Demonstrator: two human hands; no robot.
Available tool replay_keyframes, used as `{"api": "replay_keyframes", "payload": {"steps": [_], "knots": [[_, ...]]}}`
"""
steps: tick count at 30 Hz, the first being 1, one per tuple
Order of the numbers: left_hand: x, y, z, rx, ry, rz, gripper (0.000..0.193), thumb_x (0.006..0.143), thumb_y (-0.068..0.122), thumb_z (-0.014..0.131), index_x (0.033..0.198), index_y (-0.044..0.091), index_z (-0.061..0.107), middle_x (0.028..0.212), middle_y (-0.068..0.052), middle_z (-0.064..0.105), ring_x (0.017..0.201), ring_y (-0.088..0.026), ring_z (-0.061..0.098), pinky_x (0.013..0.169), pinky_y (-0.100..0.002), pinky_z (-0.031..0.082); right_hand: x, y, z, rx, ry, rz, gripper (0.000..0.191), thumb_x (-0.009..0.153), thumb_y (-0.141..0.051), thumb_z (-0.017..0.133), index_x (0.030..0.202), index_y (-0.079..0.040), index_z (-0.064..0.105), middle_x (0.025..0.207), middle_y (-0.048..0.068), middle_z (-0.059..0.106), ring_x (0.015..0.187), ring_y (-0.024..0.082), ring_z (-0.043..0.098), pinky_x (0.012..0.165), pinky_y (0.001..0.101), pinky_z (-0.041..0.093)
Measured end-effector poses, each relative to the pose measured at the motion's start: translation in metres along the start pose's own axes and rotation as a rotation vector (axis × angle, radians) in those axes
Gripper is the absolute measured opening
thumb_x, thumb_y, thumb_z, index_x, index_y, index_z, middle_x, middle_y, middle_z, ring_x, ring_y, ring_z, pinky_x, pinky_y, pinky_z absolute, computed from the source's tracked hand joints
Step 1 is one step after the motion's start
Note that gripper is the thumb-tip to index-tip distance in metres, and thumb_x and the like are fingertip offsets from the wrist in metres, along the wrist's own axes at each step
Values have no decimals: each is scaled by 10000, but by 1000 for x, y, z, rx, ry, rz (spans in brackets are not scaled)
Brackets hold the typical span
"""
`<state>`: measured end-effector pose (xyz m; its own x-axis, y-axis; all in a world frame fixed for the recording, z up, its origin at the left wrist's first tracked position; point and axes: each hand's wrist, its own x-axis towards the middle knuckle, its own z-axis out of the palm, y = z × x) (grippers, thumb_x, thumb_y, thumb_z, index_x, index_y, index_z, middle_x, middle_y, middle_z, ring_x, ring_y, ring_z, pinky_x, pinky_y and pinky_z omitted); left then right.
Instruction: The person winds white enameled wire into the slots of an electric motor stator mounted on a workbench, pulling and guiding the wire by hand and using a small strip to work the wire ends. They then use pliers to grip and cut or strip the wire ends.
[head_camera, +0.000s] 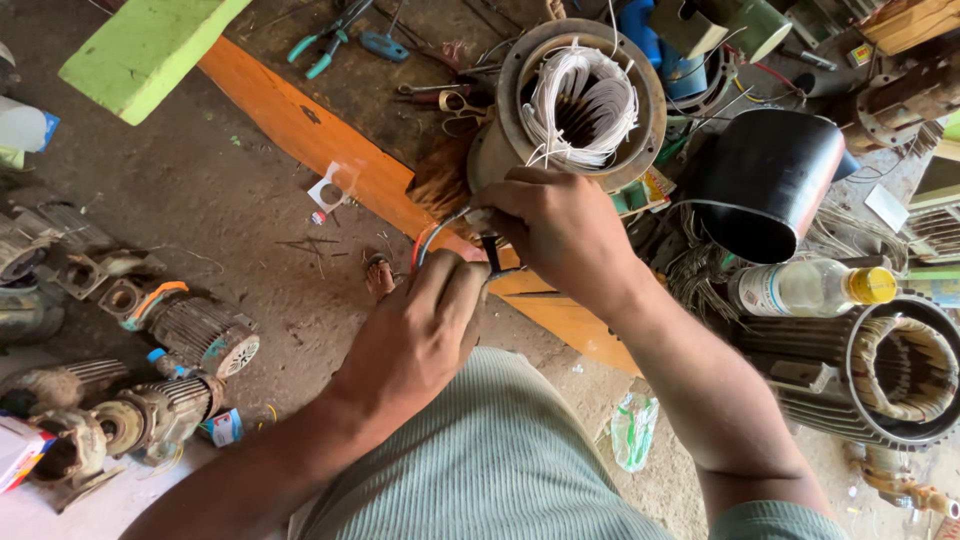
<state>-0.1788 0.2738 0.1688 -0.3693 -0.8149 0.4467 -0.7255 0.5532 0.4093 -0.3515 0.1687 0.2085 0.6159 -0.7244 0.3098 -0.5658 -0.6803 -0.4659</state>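
My left hand (425, 325) and my right hand (555, 225) meet in the middle of the view, above my knee. Between their fingertips they pinch thin lead wires (440, 235), grey and orange, with a dark sleeve end (491, 250) at the pinch. The wires run toward a motor stator (575, 95) just beyond my right hand. The stator is a round metal housing with a white coil winding inside, standing on an orange workbench edge (300, 125).
A black pipe section (770, 180), a clear bottle with a yellow cap (810, 287) and another wound stator (900, 370) lie at the right. Old motors and pump parts (190, 335) sit on the dirt floor at left. Pliers and scissors (335, 40) lie on the bench.
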Motion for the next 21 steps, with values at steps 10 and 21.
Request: {"api": "replay_keyframes", "payload": {"steps": [10,21], "knots": [[10,-16,-18,-692,-113,-343,190,978,155,665,1113,23,648,983,-111,721,853,-249,742,744,-365,578,-47,-9,-3,102,119,-298,317,823,1,661,1129,1,576,1172,204,626,1074,337,655,862,454,576],[2,4,-3,-142,-2,-123,269,948,104,650,1172,-22,571,1012,-172,640,887,-325,673,783,-440,524,-29,17,10,-1,174,-251,113,936,-146,746,1018,-69,736,1062,71,737,870,253,750,708,359,586]]}}
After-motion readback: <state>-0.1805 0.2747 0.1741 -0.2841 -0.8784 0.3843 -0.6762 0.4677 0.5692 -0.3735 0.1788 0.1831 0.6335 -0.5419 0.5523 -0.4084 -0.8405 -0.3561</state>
